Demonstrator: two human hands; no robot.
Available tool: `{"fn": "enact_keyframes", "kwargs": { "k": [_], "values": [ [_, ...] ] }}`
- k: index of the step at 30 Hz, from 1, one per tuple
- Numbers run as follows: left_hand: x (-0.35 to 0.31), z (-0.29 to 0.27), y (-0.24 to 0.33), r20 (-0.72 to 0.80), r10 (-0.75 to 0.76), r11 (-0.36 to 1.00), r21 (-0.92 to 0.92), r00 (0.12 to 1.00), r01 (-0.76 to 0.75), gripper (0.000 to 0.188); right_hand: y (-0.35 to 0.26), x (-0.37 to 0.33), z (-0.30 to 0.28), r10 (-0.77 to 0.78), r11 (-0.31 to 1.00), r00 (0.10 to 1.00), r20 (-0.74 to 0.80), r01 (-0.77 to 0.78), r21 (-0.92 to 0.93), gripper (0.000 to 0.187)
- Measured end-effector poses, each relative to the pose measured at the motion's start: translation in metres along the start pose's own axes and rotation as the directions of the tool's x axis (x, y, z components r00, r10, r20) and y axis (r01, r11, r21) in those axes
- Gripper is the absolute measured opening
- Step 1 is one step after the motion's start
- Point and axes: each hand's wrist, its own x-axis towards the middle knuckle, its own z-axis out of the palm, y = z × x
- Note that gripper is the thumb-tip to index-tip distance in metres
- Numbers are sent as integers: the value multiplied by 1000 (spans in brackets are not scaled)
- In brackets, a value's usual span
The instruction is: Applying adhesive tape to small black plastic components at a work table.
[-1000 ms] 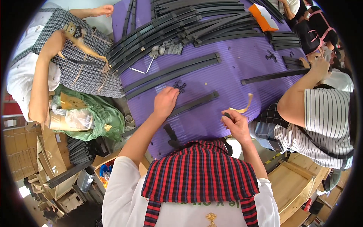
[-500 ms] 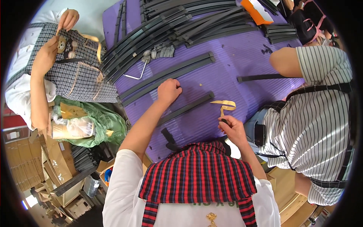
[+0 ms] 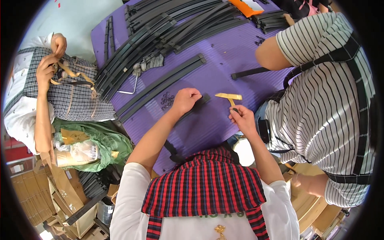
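My left hand [image 3: 189, 100] is over a short black strip [image 3: 205, 98] on the purple table, its fingers closed near the strip's end. Whatever sits between those fingertips is hidden. A thin yellow ribbon-like strip [image 3: 232, 97] stands out from my right hand [image 3: 243, 118], which pinches it along with a small dark piece. Beside my left hand lies a small heap of black rings [image 3: 167, 101]. Two long black strips [image 3: 160, 86] run side by side beyond it. Closer to me, a short black strap-like piece [image 3: 173, 152] lies at the table edge.
Many long black strips [image 3: 140, 48] are stacked at the far side, with grey gloves [image 3: 150, 63] and a bent metal hex key [image 3: 134, 85] next to them. An orange box [image 3: 246, 7] is at the back. Co-workers stand left and right; the left one handles a yellow ribbon [image 3: 70, 72].
My left hand has moved toward the end of the short black strip, leaving the black rings in view. The yellow strip has swung into a flatter shape. My head view has shifted.
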Motion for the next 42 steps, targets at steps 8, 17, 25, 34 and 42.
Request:
{"fn": "enact_keyframes", "kwargs": {
  "k": [8, 17, 25, 34, 42],
  "values": [
    [8, 12, 9, 40, -51, 997, 68, 998, 48, 16, 5, 20, 0, 137, 990, 991, 1, -137, -17, 15],
    [3, 16, -1, 21, -92, 993, -73, 996, 93, 22, 4, 24, 0, 184, 981, 983, 2, -183, -61, 17],
    [-14, 22, 11, -74, 113, 993, 39, 991, -111, 28, 6, 22, 1, 184, 982, 982, -31, -185, -36, 16],
    [-16, 39, 4, -269, 146, 986, 117, 952, -118, 18, 6, 21, 1, 236, 969, 972, -4, -236, -80, 19],
    [-19, 39, 1, -288, 287, 946, 234, 914, -224, 23, 3, 20, 2, 170, 979, 985, -36, -173, -106, 16]
  ]
}}
